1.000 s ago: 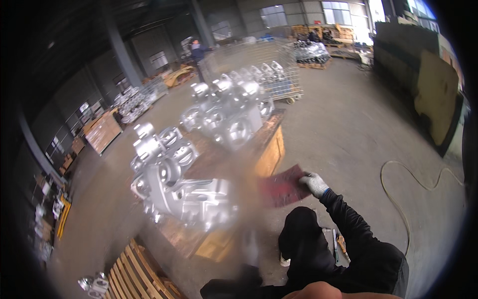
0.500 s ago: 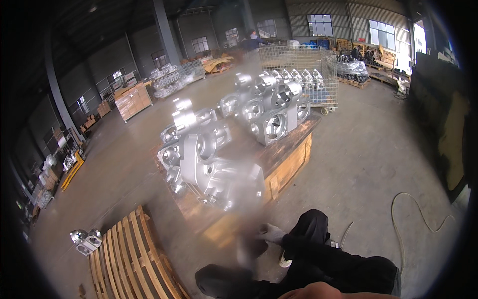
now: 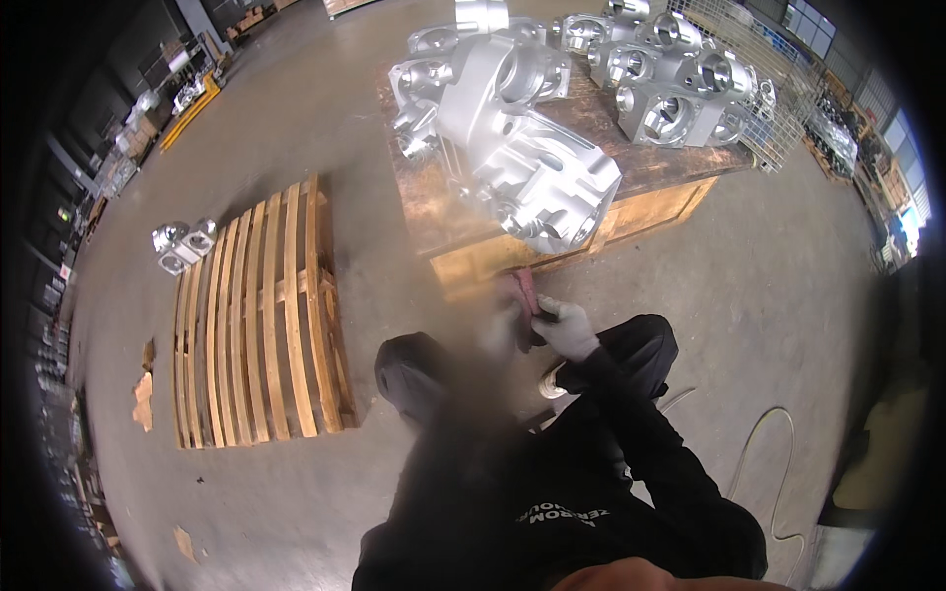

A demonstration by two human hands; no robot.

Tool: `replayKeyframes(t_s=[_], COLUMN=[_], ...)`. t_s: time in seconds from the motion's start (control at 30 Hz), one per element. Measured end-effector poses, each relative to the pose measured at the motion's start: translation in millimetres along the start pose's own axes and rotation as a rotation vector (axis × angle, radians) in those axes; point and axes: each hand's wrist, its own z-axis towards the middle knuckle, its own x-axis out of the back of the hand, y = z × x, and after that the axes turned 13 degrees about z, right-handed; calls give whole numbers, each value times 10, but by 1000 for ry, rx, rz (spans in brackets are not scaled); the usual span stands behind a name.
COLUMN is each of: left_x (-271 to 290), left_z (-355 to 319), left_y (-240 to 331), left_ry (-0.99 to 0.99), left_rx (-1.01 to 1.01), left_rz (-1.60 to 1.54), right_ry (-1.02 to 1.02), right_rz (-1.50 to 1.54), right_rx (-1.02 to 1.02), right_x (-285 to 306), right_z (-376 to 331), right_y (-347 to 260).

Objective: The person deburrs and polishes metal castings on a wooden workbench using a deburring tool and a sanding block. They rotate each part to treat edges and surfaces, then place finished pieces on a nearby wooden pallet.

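My right hand, in a light grey glove, is shut on a folded reddish abrasive pad held just in front of my knees. My left hand is a motion-blurred shape touching the same pad from the left; I cannot make out its grip. Just beyond the hands stands a low wooden platform carrying a large silver metal casting at its near corner. Several more castings sit farther back on it. My dark sleeves and trousers fill the lower middle.
A bare wooden pallet lies on the concrete floor to my left, with a small casting at its far corner. Cardboard scraps lie beyond it. A wire cage stands at the back right. A hose loops on the floor to my right.
The view has swung down and closer to the platform. My right hand, stretched out with the pad a second ago, is now drawn in near my knees, with my left hand beside it.
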Motion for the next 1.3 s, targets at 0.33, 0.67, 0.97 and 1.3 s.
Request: replayKeyframes(t_s=[0.33,0.67,0.97,1.3], left_x=[-356,-1086,-1328,-1201], left_z=[778,579,928,1944], left_y=[-500,194,1884,1940], left_ry=[147,1025,533,425], left_rx=[-388,-536,-1402,-1147], left_rz=[-124,378,1726,2264], right_ry=[10,779,-56,434], right_rz=[595,476,-1364,-227], right_rx=[4,354,1226,563], right_x=[37,711,1700,676], right_z=[-74,-201,577,509], right_y=[-30,-350,-1060,-333])
